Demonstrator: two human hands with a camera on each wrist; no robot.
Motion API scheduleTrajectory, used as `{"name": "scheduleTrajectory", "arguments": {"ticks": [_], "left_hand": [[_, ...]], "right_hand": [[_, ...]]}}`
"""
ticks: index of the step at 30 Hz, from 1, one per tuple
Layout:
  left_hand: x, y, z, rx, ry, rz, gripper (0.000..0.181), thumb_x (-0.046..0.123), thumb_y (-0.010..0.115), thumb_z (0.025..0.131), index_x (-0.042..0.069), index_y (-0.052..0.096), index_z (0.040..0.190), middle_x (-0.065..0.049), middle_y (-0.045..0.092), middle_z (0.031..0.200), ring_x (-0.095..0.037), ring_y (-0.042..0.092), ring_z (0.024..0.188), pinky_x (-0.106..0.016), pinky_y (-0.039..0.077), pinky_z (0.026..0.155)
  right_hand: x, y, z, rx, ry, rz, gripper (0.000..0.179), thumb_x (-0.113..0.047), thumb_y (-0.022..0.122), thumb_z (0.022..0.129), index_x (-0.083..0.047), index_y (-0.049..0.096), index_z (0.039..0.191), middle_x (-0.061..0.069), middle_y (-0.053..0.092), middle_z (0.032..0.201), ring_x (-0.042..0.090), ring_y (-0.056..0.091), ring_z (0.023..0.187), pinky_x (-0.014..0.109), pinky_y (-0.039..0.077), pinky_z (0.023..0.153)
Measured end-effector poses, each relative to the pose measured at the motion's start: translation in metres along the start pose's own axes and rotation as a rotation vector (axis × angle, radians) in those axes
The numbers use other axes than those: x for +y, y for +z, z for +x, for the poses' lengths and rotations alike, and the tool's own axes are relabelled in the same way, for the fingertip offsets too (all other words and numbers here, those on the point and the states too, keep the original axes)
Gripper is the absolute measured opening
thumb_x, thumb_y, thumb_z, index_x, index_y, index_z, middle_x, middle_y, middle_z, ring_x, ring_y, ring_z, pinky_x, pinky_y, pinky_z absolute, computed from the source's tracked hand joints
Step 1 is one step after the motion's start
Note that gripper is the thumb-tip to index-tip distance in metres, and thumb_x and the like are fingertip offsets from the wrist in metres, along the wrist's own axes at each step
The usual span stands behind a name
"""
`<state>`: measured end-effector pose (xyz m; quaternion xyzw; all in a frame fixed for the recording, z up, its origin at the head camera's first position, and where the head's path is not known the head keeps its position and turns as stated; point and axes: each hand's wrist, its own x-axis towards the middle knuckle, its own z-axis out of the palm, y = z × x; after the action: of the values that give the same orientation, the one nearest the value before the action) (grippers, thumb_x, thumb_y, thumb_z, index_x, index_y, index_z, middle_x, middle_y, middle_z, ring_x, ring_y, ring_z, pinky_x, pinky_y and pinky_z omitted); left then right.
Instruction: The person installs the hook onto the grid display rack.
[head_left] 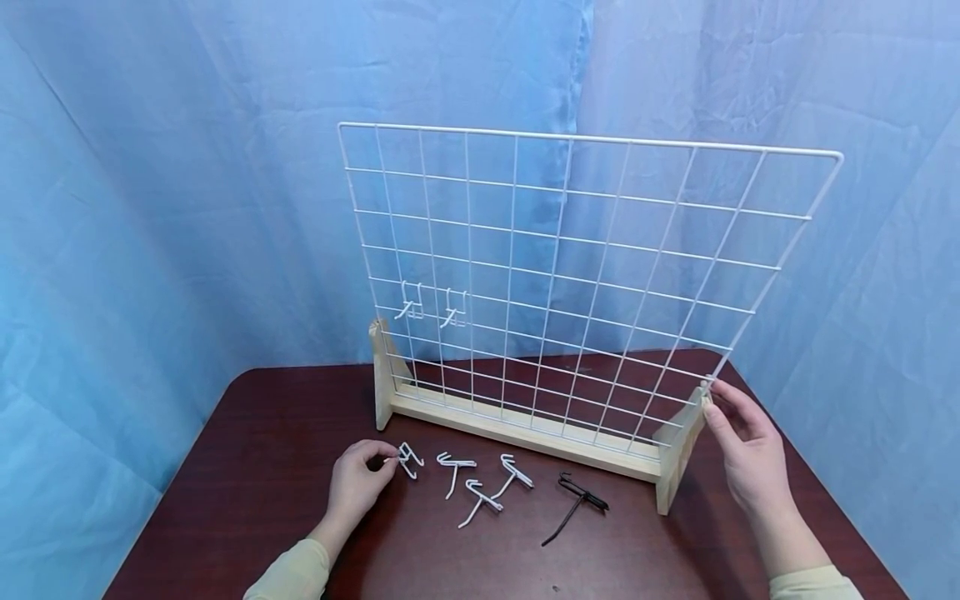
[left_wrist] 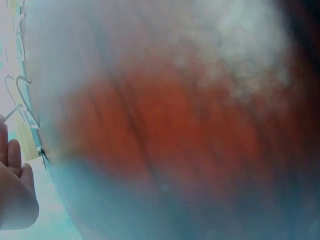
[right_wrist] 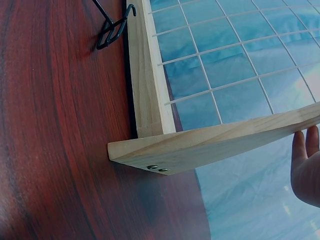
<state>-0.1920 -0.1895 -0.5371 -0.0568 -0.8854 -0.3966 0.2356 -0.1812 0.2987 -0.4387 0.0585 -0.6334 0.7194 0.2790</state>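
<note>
My left hand [head_left: 358,479] pinches a small white wire hook [head_left: 409,461] between thumb and fingertips, low over the table's left part. That hook also shows at the left edge of the left wrist view, past the hand [left_wrist: 17,190]. On the right, my right hand [head_left: 753,454] holds the top of the wooden end piece [head_left: 681,450] of a display stand, thumb in front and fingers behind. A white wire grid [head_left: 555,242] stands upright in this frame, leaning slightly. Two white hooks, a left one [head_left: 411,304] and a right one [head_left: 454,310], hang on its left part.
Three white hooks lie loose in front of the stand: one on the left [head_left: 453,472], one nearer me [head_left: 480,502], one on the right [head_left: 513,475]. A black hook [head_left: 577,502] lies farther right. Blue curtains [head_left: 225,167] surround the dark red table [head_left: 300,400].
</note>
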Motion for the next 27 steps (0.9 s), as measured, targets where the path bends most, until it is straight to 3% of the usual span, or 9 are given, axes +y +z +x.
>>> {"name": "scheduleTrajectory", "arguments": {"ticks": [14,27], "left_hand": [[0.009,-0.004,0.000,-0.007,-0.040,-0.023,0.014,0.004,0.085,0.074,0.012,0.078,0.082,0.005,0.070,0.080,-0.019,0.065,0.080,-0.043,0.052,0.075],[0.025,-0.008,0.006,0.056,-0.081,-0.016,0.012,0.009,0.086,0.076,0.014,0.080,0.085,0.005,0.073,0.084,-0.015,0.068,0.084,-0.034,0.053,0.076]], "right_hand": [[0.000,-0.001,0.000,-0.005,0.012,0.003,0.035,0.014,0.054,0.094,0.010,0.059,0.128,-0.001,0.068,0.110,0.009,0.060,0.098,0.013,0.048,0.082],[0.000,-0.001,-0.001,-0.006,0.014,0.002,0.036,0.014,0.055,0.094,0.009,0.059,0.129,-0.002,0.068,0.110,0.008,0.060,0.096,0.013,0.049,0.080]]}}
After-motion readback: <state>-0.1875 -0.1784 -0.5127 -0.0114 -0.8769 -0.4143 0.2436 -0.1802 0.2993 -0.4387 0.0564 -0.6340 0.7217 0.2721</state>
